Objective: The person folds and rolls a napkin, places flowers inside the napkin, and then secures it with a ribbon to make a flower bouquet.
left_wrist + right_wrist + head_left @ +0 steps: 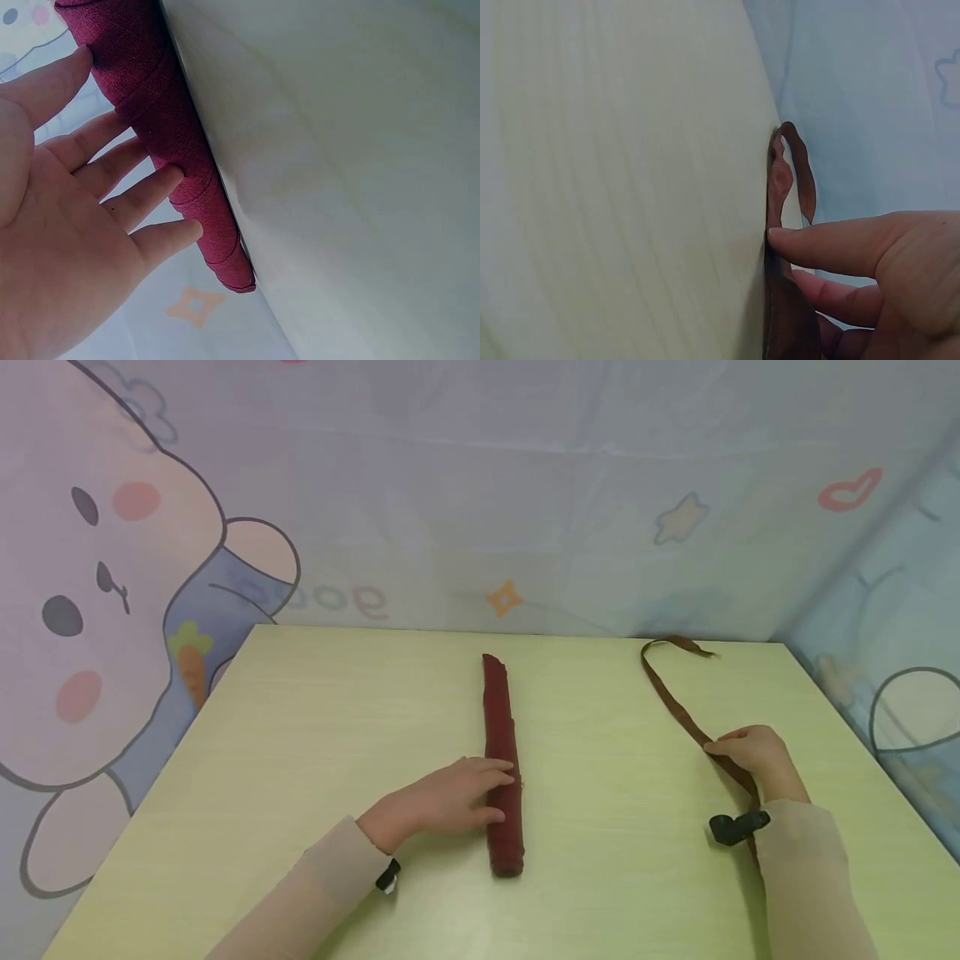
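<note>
A dark red fabric roll [501,718], long and narrow, lies lengthwise in the middle of the table. My left hand [453,795] rests on its nearer half with spread, nearly straight fingers; in the left wrist view the fingertips [174,174] touch the roll's cloth [169,135]. To the right, a brown ribbon [672,702] runs across the table, its far end bent round near the back edge. My right hand [756,758] pinches this ribbon partway along; in the right wrist view the thumb [825,244] presses on the strip [781,180]. The ribbon's near end is hidden by the forearm.
The pale wooden table [360,710] ends at a cartoon-printed cloth backdrop [465,493] behind and at the sides. A dark wrist camera [738,828] sits on the right wrist, and another [387,875] on the left.
</note>
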A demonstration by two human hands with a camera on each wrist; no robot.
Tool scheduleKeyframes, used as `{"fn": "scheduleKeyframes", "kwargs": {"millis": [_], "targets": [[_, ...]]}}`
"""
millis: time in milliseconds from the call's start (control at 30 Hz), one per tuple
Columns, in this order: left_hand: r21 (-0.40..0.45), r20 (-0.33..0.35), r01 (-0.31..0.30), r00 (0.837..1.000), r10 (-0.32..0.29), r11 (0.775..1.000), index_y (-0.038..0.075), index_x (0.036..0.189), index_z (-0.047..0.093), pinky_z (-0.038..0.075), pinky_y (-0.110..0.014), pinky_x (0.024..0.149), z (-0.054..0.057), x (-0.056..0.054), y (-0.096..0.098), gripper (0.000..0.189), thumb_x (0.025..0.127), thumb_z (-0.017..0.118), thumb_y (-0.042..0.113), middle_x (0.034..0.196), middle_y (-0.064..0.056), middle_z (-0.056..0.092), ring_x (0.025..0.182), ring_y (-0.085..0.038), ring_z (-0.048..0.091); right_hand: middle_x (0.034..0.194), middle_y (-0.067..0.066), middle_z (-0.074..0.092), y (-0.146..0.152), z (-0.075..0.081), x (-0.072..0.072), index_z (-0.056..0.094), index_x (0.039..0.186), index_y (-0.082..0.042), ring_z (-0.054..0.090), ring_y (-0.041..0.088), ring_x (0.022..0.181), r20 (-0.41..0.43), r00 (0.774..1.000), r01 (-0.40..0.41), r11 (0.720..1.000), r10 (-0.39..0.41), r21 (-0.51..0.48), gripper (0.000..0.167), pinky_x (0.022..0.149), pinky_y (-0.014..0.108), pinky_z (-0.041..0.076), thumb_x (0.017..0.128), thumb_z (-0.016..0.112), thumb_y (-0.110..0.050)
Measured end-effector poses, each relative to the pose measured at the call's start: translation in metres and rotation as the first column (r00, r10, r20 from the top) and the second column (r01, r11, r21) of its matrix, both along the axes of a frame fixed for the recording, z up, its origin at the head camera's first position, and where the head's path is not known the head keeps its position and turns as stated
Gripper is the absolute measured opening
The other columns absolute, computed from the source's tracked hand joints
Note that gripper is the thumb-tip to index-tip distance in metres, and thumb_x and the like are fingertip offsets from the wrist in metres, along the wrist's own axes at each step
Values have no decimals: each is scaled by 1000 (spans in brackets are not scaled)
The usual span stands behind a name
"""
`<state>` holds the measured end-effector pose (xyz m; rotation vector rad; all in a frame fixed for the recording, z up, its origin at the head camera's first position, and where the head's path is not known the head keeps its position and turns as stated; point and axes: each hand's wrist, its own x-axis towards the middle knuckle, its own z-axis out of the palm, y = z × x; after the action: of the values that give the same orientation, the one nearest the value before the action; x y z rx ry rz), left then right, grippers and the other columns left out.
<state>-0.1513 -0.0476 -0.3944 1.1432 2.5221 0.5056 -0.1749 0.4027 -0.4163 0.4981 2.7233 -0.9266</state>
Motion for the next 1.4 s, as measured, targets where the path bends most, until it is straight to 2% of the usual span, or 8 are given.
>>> {"fn": "scheduleKeyframes", "kwargs": {"millis": [200, 433, 700, 867, 1000, 1133, 1300, 1400], "targets": [[1, -42, 24, 999, -24, 1000, 4, 136, 52, 27, -41, 114, 1, -1, 0, 47, 97, 59, 29, 148, -10, 41, 138, -29, 36, 123, 35, 51, -3, 0, -2, 62, 114, 12, 49, 51, 110, 5, 1000, -20, 999, 20, 39, 51, 91, 55, 44, 89, 63, -33], [12, -77, 74, 994, -73, 997, 5, 133, 55, 29, -41, 112, 3, -1, 1, 43, 96, 60, 26, 146, -12, 44, 136, -29, 39, 121, 36, 52, -5, 1, 1, 60, 114, 13, 50, 50, 108, 9, 1000, -28, 997, 27, 69, 52, 89, 54, 45, 89, 61, -32], [13, -90, 79, 993, -77, 997, 9, 133, 56, 27, -45, 113, 5, 1, 1, 40, 97, 59, 27, 144, -9, 46, 136, -29, 38, 122, 35, 51, -8, 1, 1, 58, 115, 14, 49, 51, 109, -23, 999, -42, 997, 44, 63, 51, 90, 56, 43, 92, 58, -31], [20, -107, 74, 992, -71, 997, 11, 133, 57, 26, -46, 113, 7, 2, 1, 40, 97, 58, 28, 144, -6, 47, 136, -29, 38, 114, 30, 59, -15, 4, -1, 58, 116, 13, 55, 45, 103, -83, 995, -60, 998, 61, 11, 49, 86, 53, 44, 95, 56, -31], [32, -122, 75, 990, -70, 997, 11, 132, 58, 25, -45, 113, 8, 2, 2, 38, 97, 58, 27, 142, -6, 49, 135, -28, 39, 93, 13, 70, -24, 9, -4, 56, 119, 12, 66, 21, 83, -136, 988, -85, 990, 69, -112, 47, 78, 37, 48, 98, 54, -30], [68, -121, 76, 990, -67, 995, 10, 131, 59, 27, -44, 113, 9, 2, 2, 37, 97, 58, 26, 140, -6, 51, 133, -26, 42, 88, 1, 70, -37, 18, -3, 53, 123, 9, 64, 5, 75, -178, 981, -111, 969, 72, -219, 49, 72, 24, 49, 99, 52, -33], [163, -99, 69, 994, -53, 984, 8, 130, 58, 31, -40, 111, 10, 1, 2, 35, 98, 56, 23, 136, -5, 54, 130, -23, 45, 89, -2, 66, -51, 31, -1, 53, 124, 7, 64, 7, 79, -246, 963, -176, 952, 113, -252, 52, 71, 25, 51, 99, 52, -38], [237, -49, 54, 998, -44, 970, 6, 130, 57, 36, -37, 107, 12, 1, 2, 36, 98, 57, 21, 135, -5, 55, 126, -22, 49, 87, -5, 63, -59, 38, 0, 53, 124, 6, 65, 10, 80, -268, 953, -219, 935, 143, -280, 51, 72, 28, 52, 99, 53, -38]]}}
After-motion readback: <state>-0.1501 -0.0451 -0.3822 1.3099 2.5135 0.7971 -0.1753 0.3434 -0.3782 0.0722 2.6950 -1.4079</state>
